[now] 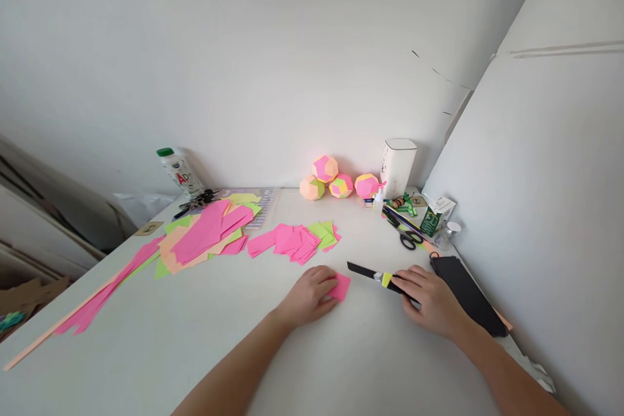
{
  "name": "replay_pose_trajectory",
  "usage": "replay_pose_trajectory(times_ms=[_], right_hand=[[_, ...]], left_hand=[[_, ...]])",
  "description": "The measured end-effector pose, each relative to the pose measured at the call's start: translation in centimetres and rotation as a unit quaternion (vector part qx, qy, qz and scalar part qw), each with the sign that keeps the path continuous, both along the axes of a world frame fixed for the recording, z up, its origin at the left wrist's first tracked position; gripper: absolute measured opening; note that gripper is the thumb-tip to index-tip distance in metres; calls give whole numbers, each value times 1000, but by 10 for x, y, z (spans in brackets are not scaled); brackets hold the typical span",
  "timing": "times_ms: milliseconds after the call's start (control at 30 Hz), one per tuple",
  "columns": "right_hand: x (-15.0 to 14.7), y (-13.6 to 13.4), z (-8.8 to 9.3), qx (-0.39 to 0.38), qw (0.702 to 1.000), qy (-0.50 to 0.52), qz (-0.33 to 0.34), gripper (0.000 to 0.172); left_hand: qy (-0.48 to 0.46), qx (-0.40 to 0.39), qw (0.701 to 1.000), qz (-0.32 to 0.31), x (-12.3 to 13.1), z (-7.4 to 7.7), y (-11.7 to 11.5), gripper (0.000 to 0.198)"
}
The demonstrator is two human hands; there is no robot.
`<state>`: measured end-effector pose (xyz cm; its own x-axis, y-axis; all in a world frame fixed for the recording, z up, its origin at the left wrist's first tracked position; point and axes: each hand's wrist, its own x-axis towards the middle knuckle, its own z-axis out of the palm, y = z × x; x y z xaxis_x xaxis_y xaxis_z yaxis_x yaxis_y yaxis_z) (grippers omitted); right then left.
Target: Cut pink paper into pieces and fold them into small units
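Note:
My left hand (309, 296) rests on the white table (195, 338) with its fingers curled over one edge of a small pink paper square (340, 286), pinning it down. My right hand (429, 299) lies to the right of it, fingers closed on the handle of a black and yellow utility knife (373, 273). The knife lies flat, its dark blade pointing left toward the pink square. Knife tip and paper are a short gap apart.
Pink and green paper squares (292, 240) and larger pink, peach and green sheets (209, 234) lie further back. Several folded paper balls (336, 183), a white container (397, 168), scissors (407, 237), a bottle (178, 170), keys and a black phone (468, 292) stand along the wall and right edge.

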<state>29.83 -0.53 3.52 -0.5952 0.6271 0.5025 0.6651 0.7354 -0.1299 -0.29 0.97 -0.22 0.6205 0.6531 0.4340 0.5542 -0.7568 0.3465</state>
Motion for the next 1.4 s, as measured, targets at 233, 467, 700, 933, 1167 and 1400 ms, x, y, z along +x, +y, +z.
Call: replay_pose_trajectory(times_ms=[233,467,700,933,1167,1400], right_hand=[[6,0,4,-48,998,-21,26,38],[0,-3,4,-82,995,-34,45,36],[-6,-5,-2,-70,996,-37,50,35],[-6,-5,-2,-52,997,-22,59,36],[-6,-5,-1,-47,997,-23,61,34],[-6,-4,0,-46,997,-23,61,35]], left_hand=[[-1,-16,999,46,-13,0,8,36],[3,-31,998,50,-12,0,7,37],[6,-19,999,49,-11,1,6,36],[3,-23,999,44,-11,5,6,35],[-13,-25,999,39,-10,10,6,29],[-15,-15,999,44,-10,6,8,30]])
